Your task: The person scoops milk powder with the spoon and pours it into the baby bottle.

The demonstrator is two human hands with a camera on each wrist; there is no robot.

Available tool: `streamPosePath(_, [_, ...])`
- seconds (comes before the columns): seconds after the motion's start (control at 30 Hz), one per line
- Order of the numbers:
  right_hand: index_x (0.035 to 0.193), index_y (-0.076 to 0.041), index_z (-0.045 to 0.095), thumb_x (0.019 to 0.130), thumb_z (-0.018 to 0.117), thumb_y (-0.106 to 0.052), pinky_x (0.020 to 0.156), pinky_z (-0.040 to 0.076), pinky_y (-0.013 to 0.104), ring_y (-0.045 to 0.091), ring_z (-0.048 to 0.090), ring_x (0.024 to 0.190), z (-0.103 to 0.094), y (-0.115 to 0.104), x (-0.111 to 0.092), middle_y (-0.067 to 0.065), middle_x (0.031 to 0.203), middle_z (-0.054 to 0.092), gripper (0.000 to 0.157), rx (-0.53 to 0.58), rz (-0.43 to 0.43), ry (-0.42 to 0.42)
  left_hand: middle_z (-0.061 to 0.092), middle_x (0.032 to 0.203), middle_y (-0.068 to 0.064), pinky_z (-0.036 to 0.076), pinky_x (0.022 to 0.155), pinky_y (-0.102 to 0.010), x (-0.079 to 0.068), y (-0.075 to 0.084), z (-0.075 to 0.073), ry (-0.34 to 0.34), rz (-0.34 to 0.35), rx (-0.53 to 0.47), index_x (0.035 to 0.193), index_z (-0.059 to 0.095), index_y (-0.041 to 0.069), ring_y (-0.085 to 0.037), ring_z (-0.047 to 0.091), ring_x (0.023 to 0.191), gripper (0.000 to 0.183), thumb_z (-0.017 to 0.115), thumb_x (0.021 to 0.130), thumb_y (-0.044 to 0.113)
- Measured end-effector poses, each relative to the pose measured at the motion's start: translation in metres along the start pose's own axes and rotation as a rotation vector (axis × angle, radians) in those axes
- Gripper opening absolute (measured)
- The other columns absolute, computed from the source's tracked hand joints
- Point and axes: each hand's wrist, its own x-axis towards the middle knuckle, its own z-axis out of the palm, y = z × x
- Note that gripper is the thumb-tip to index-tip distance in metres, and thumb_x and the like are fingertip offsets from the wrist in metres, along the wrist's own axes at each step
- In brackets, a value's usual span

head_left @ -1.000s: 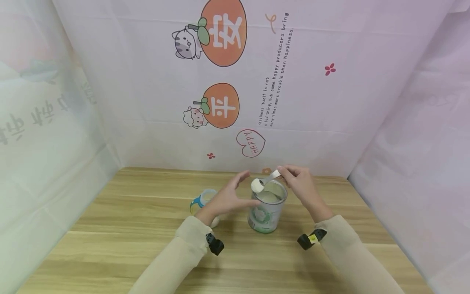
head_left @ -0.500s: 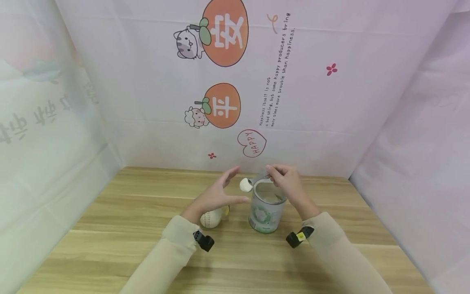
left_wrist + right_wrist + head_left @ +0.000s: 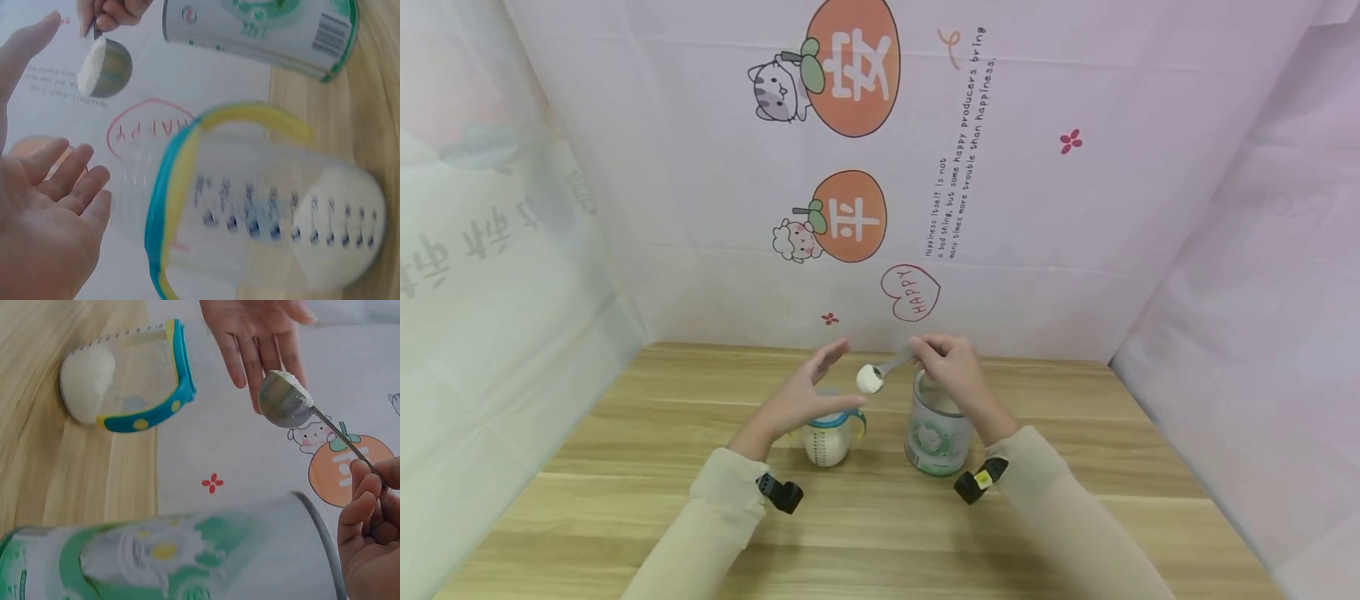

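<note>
My right hand (image 3: 958, 375) pinches the thin handle of a metal measuring spoon (image 3: 284, 403), its round bowl heaped with white powder (image 3: 92, 69). The spoon hangs in the air between the hands, left of the milk powder can (image 3: 936, 437). My left hand (image 3: 793, 404) has its fingers and thumb spread, holding nothing, above and beside the baby bottle (image 3: 827, 446). This clear bottle stands upright, with a blue collar, yellow-and-blue handles, printed marks and white powder in its lower part. In the head view the left hand partly covers the bottle's top.
Both containers stand on a wooden table (image 3: 880, 533), the open can right of the bottle. A printed white cloth (image 3: 1015, 275) rises behind the table's back edge, and more cloth hangs at both sides.
Both hands have moved left, the right carrying the loaded spoon from above the can towards the bottle. The left hand stays spread. More of the bottle now shows.
</note>
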Motion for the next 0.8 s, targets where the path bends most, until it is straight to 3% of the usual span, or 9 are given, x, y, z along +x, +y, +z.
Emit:
streamPosePath(0.17, [0.093, 0.0, 0.075, 0.101, 0.062, -0.025, 0.052, 0.04, 0.022, 0.015, 0.05, 0.059, 0.011, -0.001, 0.002, 0.007, 0.069, 0.061, 0.029, -0.011, -0.024, -0.005, 0.033, 0.159, 0.006, 0.021, 0.118, -0.05, -0.01, -0.012, -0.009, -0.003, 0.0, 0.009, 0.158, 0.029, 0.027, -0.025, 0.024, 0.148, 0.096, 0.083, 0.081, 0.046])
streamPosePath(0.4, [0.093, -0.001, 0.075, 0.101, 0.063, -0.024, 0.052, 0.041, 0.023, 0.015, 0.052, 0.059, 0.022, -0.002, 0.003, 0.004, 0.067, 0.06, 0.028, -0.018, -0.023, 0.012, 0.035, 0.159, -0.006, 0.021, 0.118, -0.049, -0.017, -0.034, -0.013, -0.025, 0.002, 0.004, 0.157, 0.031, 0.014, -0.03, 0.027, 0.147, 0.09, 0.082, 0.085, 0.036])
streamPosePath(0.63, [0.092, 0.001, 0.075, 0.1, 0.064, -0.019, 0.054, 0.046, 0.022, 0.03, 0.06, 0.067, 0.034, -0.001, 0.005, 0.005, 0.071, 0.064, 0.024, 0.041, -0.061, -0.009, 0.043, 0.153, -0.005, 0.028, 0.112, -0.061, -0.025, -0.051, -0.008, -0.027, -0.103, -0.02, 0.155, 0.037, 0.019, -0.033, 0.036, 0.142, 0.09, 0.085, 0.081, 0.038])
streamPosePath(0.8, [0.094, -0.001, 0.076, 0.101, 0.063, -0.021, 0.054, 0.047, 0.022, 0.03, 0.062, 0.067, 0.042, -0.002, 0.005, 0.003, 0.071, 0.065, 0.025, 0.004, -0.095, -0.011, 0.053, 0.142, -0.007, 0.036, 0.106, -0.062, -0.026, -0.06, -0.004, -0.01, -0.121, -0.016, 0.152, 0.042, 0.022, -0.032, 0.047, 0.131, 0.085, 0.085, 0.08, 0.039])
